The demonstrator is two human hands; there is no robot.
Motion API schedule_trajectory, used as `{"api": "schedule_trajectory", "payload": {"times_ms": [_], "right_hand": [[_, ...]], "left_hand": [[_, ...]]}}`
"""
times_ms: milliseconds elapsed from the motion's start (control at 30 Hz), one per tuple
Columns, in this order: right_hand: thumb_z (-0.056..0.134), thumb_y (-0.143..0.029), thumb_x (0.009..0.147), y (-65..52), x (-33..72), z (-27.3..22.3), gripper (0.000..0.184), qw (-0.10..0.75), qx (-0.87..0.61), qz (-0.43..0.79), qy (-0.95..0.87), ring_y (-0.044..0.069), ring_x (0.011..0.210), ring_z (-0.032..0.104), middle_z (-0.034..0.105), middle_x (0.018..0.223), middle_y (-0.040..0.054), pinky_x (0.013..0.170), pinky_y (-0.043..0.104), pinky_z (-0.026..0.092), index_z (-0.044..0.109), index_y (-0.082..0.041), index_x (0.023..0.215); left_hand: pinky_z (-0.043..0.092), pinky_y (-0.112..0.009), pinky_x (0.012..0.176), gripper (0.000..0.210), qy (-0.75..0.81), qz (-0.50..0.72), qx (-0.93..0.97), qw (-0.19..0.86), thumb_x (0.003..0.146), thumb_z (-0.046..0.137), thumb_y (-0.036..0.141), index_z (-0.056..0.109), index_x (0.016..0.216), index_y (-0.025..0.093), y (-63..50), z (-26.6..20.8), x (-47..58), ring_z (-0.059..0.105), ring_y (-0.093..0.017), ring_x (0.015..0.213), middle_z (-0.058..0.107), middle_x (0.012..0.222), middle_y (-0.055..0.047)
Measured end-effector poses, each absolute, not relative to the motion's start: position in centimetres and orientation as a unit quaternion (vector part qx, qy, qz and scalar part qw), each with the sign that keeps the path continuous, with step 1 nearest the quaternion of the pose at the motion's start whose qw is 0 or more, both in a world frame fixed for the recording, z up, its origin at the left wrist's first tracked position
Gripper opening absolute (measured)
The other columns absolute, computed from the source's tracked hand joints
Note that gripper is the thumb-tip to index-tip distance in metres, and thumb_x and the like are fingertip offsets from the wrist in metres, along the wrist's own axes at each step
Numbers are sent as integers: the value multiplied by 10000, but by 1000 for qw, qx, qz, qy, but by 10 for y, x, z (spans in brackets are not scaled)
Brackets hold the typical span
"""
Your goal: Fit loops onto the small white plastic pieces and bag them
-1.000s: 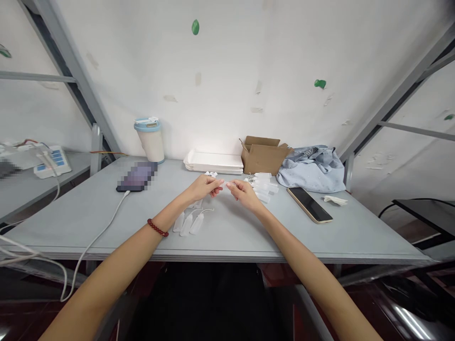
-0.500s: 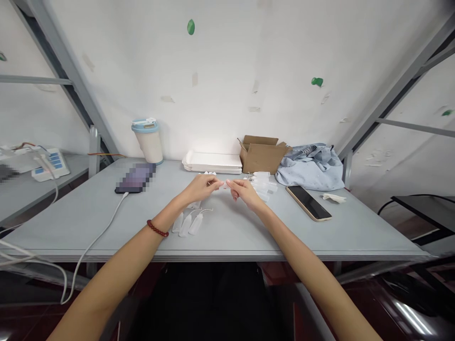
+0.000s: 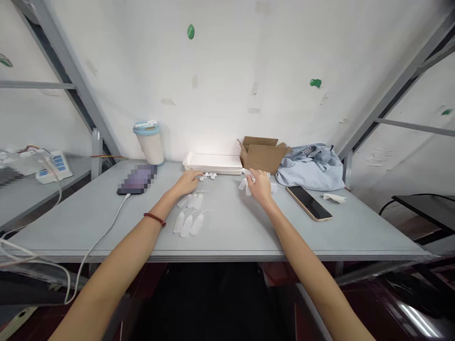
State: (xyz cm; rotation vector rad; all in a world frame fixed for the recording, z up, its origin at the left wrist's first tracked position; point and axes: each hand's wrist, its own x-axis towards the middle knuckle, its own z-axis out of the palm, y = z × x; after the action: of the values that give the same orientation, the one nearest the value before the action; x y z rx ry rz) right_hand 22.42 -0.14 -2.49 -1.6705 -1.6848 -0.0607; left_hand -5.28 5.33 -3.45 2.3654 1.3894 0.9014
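At the back middle of the table, my left hand (image 3: 189, 183) has its fingers bent together beside several small white caps (image 3: 209, 176). What its fingertips hold, if anything, I cannot make out. Farther right, my right hand (image 3: 261, 187) is closed on a small translucent white bottle (image 3: 246, 172), with more such bottles (image 3: 244, 184) lying under and around it, partly hidden. To the left, small bottles with thin bent tubes lie in two groups: a farther group (image 3: 192, 201) and a nearer group (image 3: 188, 224).
Behind the hands are a stack of white trays (image 3: 213, 163), an open cardboard box (image 3: 263, 156) and a bundled blue cloth (image 3: 309, 170). A phone (image 3: 308, 202) and crumpled tissue (image 3: 334, 198) lie right. On the left stand a lidded cup (image 3: 150, 144) and a charging phone (image 3: 137, 180).
My hands have moved apart from where their fingertips met: the left went back and left to the caps, the right moved right to the loose bottles. The farther tubed group now shows fully.
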Motion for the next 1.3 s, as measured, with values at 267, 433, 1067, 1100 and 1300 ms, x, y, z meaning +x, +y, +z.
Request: {"api": "schedule_trajectory", "payload": {"times_ms": [267,433,1067,1100,1300], "right_hand": [[436,-197,905,-8,224,-13,324,223,-723,-58,-652,293,1085,508,663,1110,152,821,350,352,658,-128,1131],[430,-201,894,-7,227,-15,296,205,-753,-52,-623,315,1101,496,665,1080,170,825,379,344,674,-120,1041],[561,-255,848,-80,148,-18,327,198,-274,300,-892,103,568,509,612,653,-21,619,228,404,623,-169,1158],[565,-258,851,-83,145,-19,332,186,-264,283,-903,106,573,516,620,659,-15,626,229,403,627,-168,1165],[507,-330,919,-85,142,-20,297,151,-236,253,-926,125,653,562,700,834,49,663,233,400,672,-170,1107]], "left_hand": [[461,-296,927,386,494,235,829,115,777,439,196,730,1028,165,59,-40,-56,629,-217,1022,701,1128,-69],[485,-294,852,372,534,227,810,89,739,473,170,748,989,146,65,-42,-61,650,-225,904,721,1020,-91],[486,-295,773,193,573,248,770,130,709,585,174,753,802,155,47,-33,-52,664,-230,832,743,830,-70],[485,-298,774,186,576,257,765,127,708,591,177,751,799,157,46,-32,-52,661,-229,829,742,824,-70],[488,-302,755,154,570,310,748,136,724,631,259,729,795,163,37,-23,-44,654,-213,788,728,807,-69]]}}
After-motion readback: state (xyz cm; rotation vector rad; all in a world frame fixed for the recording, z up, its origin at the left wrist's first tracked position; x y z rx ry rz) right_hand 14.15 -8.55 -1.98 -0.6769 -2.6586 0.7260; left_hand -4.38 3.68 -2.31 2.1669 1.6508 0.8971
